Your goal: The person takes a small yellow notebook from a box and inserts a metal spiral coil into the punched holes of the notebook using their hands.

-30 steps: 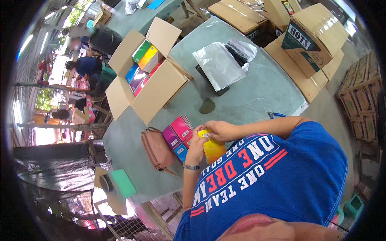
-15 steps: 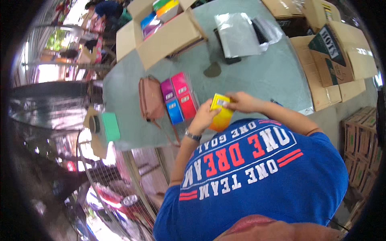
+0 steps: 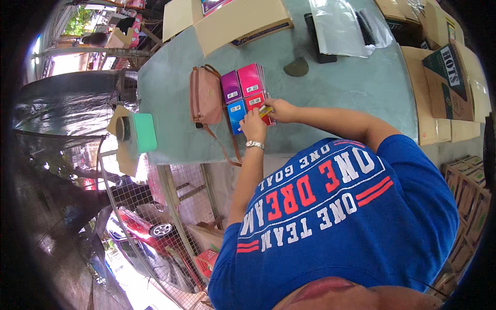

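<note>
Both hands are over the near side of a small block of coloured notebooks on the table. Between my fingers a yellow notebook (image 3: pixel 265 111) shows only as a narrow tilted strip; the rest of it is hidden. My left hand (image 3: pixel 253 125) grips it from the near left, and my right hand (image 3: pixel 282 110) pinches its right end. Beneath lies a red notebook (image 3: pixel 254 100), partly covered by the fingers. Beside it is a blue notebook (image 3: pixel 236 112), with a purple notebook (image 3: pixel 231 88) and a pink notebook (image 3: pixel 250 80) on the far side.
A pink handbag (image 3: pixel 205 95) stands left of the notebooks, its strap hanging over the table edge. An open carton (image 3: pixel 243 23) sits at the far side. Plastic-wrapped spiral items (image 3: pixel 338 26) lie far right, near stacked cartons (image 3: pixel 439 77). A green container (image 3: pixel 143 132) is at left.
My hands have carried the yellow notebook away from my body, onto the red and blue notebooks. It has turned from showing its cover to nearly edge-on. The view has shifted too.
</note>
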